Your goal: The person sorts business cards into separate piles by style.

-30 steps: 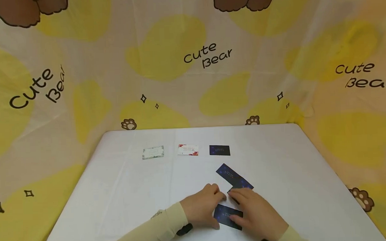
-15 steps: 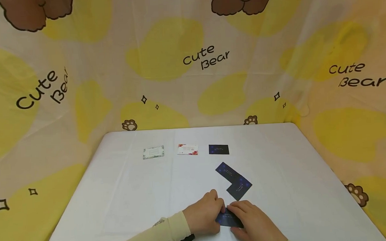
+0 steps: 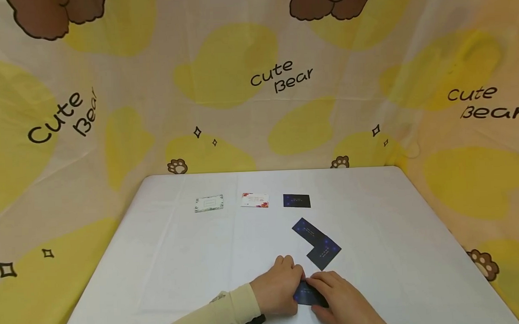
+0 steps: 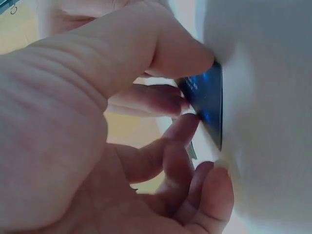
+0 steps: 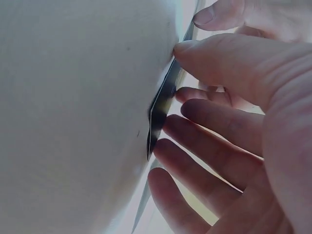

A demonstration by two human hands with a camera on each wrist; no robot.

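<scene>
A dark blue business card [image 3: 308, 294] lies low over the white table between the two hands. My left hand [image 3: 277, 287] holds its left end, with the thumb at the near edge and curled fingers at the far edge. From the right, my right hand [image 3: 346, 297] grips the other end, thumb at the near side and fingertips along the far side. The right wrist view shows the card [image 5: 163, 95] edge-on, slightly bent, against those fingertips. Just beyond the hands, two more dark blue cards [image 3: 321, 250] lie flat, set at right angles as an L.
Along the back of the white table [image 3: 181, 260] lie three cards in a row: a white one with a leafy border [image 3: 209, 203], a white one with red flowers [image 3: 255, 200] and a dark blue one [image 3: 297, 200]. A patterned yellow cloth [image 3: 223, 101] hangs behind.
The right hand has drawn back from the L of cards toward the front, uncovering its near card. Both hands have closed in on the card between them, which has turned a little.
</scene>
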